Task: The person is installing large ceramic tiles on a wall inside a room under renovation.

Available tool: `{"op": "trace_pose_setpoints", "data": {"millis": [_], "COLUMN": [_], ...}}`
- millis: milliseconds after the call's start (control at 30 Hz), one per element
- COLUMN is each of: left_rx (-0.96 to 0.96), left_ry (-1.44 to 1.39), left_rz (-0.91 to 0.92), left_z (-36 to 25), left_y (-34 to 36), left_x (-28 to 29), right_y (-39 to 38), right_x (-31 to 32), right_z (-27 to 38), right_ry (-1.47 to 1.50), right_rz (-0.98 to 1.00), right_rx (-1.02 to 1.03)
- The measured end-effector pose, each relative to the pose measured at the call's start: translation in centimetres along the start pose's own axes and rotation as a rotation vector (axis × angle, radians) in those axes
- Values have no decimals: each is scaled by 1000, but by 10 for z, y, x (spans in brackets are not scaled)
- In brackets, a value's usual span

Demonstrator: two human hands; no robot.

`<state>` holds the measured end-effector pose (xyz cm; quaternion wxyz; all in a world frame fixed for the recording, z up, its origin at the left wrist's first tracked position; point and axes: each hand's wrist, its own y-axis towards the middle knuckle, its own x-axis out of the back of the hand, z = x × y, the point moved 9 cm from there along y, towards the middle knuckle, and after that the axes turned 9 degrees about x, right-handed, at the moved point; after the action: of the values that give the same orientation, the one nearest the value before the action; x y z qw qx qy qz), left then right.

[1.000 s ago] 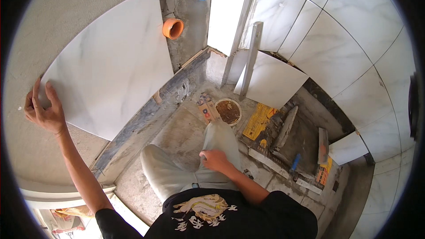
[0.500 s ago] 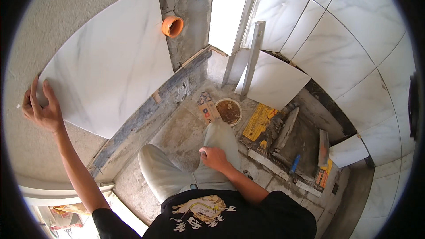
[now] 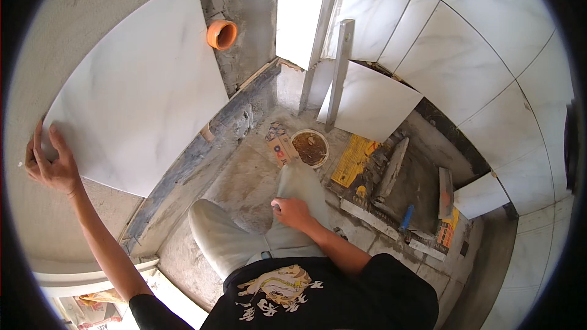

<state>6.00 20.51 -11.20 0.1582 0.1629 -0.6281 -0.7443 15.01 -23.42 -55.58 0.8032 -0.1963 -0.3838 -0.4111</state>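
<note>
A large white marbled wall tile (image 3: 137, 85) leans on the bare wall to my left, its lower edge along a dark strip. My left hand (image 3: 54, 162) grips its left edge, thumb on the tile's face and fingers spread along the edge and wall. An orange pipe end (image 3: 222, 35) juts from the wall just past the tile's right edge. My right hand (image 3: 290, 212) rests on my thigh with curled fingers; whatever may be inside them is hidden.
Right of my legs, a mortar-covered tray (image 3: 416, 183) on cardboard holds trowels and a blue-handled tool (image 3: 406, 217). Ahead are a round bucket (image 3: 310, 148), a small carton (image 3: 282, 149), a leaning metal straightedge (image 3: 340, 76) and another tile (image 3: 370, 102). Tiled wall (image 3: 471, 67) rises at right.
The view has shifted slightly, so the tile and pipe sit further left and a little higher. My left hand stays on the tile's edge and my right on my thigh.
</note>
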Motion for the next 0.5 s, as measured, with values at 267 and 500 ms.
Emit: {"op": "trace_pose_setpoints", "data": {"millis": [267, 500], "left_rx": [-27, -26], "left_ry": [-18, -82], "left_rz": [-12, -27], "left_z": [8, 7], "left_y": [-1, 3], "left_x": [-5, -4], "right_y": [2, 60], "right_x": [-6, 69], "right_z": [-2, -62], "right_ry": [-32, 638], "right_rz": [31, -25], "right_rx": [15, -46]}}
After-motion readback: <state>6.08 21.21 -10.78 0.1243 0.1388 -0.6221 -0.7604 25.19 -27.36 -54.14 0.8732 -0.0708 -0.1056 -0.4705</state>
